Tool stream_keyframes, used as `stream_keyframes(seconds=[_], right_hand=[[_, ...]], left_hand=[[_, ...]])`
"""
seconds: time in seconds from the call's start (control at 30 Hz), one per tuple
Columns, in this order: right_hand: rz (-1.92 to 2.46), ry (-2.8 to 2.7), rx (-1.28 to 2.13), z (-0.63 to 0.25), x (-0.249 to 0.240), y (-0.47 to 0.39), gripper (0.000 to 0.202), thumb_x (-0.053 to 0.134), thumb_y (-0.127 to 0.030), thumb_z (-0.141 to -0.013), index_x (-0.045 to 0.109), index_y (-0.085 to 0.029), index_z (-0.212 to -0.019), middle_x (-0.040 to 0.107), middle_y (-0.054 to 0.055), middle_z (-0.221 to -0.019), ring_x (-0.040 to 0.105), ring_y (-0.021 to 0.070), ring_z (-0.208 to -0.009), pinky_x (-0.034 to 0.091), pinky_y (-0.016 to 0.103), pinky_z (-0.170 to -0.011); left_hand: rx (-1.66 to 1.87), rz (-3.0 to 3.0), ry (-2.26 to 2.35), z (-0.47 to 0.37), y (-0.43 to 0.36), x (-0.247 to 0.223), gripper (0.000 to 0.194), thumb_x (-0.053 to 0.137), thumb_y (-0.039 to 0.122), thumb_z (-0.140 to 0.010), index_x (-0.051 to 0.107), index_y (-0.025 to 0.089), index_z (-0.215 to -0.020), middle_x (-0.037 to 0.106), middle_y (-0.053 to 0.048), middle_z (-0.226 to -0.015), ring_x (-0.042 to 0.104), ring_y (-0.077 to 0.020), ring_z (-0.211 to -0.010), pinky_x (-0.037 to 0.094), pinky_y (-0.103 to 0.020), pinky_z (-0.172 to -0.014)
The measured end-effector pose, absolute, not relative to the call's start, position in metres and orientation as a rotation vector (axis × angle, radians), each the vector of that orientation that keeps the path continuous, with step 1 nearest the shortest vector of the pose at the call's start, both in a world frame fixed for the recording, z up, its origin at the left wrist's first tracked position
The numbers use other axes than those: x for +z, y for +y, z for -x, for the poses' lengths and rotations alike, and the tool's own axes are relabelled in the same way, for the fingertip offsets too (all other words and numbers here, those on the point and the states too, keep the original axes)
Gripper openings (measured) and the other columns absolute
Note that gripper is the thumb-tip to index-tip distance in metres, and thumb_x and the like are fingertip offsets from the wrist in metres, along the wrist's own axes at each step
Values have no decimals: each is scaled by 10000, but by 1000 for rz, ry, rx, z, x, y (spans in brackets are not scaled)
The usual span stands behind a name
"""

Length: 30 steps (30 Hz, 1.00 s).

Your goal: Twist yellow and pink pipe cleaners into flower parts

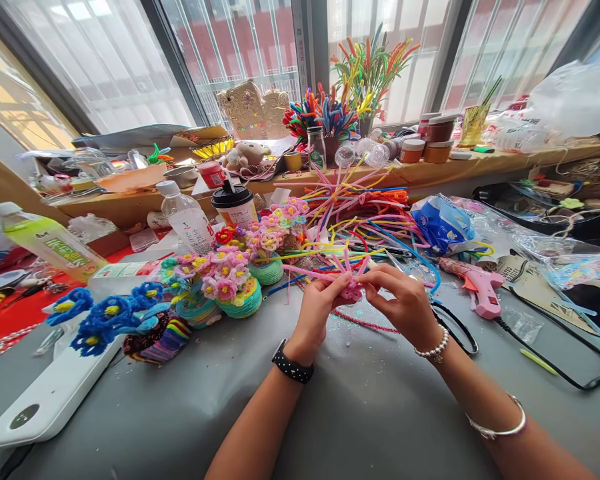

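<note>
Between both hands, above the grey tabletop, is a pink pipe-cleaner piece [351, 291] with loops at its base and several stems sticking up. My left hand [315, 310] grips it from the left, thumb and fingers closed on it. From the right, my right hand [405, 300] has its fingers bent and pinched at the piece's edge; the fingertips partly hide what they hold. Left of my hands stand pots of pink pipe-cleaner flowers [227, 280] and a striped pot with blue pipe-cleaner flowers [109, 320].
A heap of loose pipe cleaners [360, 207] lies behind my hands. To the right are a pink glue gun [475, 287] with its black cord and a blue packet [443, 223]. A lidded cup [236, 207], bottles [183, 217] and a white device [45, 400] are left.
</note>
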State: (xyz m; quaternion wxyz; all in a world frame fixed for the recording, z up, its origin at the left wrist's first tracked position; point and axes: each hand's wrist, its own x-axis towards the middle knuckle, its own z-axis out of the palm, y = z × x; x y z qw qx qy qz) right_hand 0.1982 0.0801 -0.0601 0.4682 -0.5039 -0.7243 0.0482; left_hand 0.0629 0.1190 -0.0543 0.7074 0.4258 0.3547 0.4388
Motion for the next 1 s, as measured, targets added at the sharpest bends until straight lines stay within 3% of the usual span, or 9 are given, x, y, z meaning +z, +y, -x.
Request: stream_keyframes(seconds=[0.43,0.67,0.83,1.0], right_hand=[[1227,-1774,73,-199,-58,81,181,462,-154,-763,608,-241,-824,587,33,-757,550,162,-707,446,296,-645],[1217,-1527,361,-199,-54,81,118,477,-233,-780,572,-220,-849,557,42,-891,535,144,-773,469,246,-593],[1241,-1450,521,-201,-57,84,143,529,-330,-750,559,-193,-722,526,31,-784,515,137,-716,459,239,-573],[1230,-1418,707,-200,-59,85,180,543,-363,-735,557,-184,-720,532,21,-760,503,137,-716,439,249,-604]], left_hand=[[920,-1026,699,-61,120,-58,169,671,251,-613,660,117,-715,646,-37,-698,591,-123,-673,452,-268,-715],[944,-929,679,-60,120,-55,122,687,221,-594,646,123,-656,643,-18,-705,583,-103,-676,442,-255,-728],[883,-942,650,-59,122,-57,143,687,211,-597,649,119,-700,633,-15,-698,568,-87,-673,432,-232,-727],[833,-985,638,-58,122,-56,153,677,217,-614,646,122,-730,627,-8,-693,567,-86,-675,433,-220,-708]])
